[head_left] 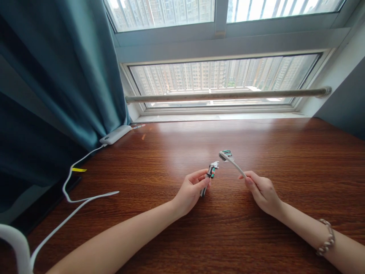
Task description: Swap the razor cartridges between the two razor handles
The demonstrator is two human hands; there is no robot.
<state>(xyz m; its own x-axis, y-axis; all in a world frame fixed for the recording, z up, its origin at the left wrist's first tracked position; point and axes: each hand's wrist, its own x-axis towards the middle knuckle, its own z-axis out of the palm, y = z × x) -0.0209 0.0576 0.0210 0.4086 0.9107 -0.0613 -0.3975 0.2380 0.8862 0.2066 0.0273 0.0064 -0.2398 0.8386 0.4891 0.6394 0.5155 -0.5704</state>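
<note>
Above the table, my left hand [190, 190] is closed around a razor [203, 190] with a dark and grey handle and a silver, forked-looking head. A small black-and-green piece, which looks like a blade cartridge [213, 172], shows beside that head; whether it is attached I cannot tell. My right hand [264, 192] pinches the end of a pale grey toothbrush [236, 166], its head pointing up and left with dark bristles. Just behind the brush head lie several black-and-green razor cartridges [227, 153], partly hidden by it. The toothbrush and razor are apart.
Both hands are over a brown wooden table [159, 236]. At the back left, a white power strip or adapter [116, 134] lies by the blue curtain [85, 76], with a white cable [82, 201] running forward. A horizontal rail [228, 95] crosses the window behind.
</note>
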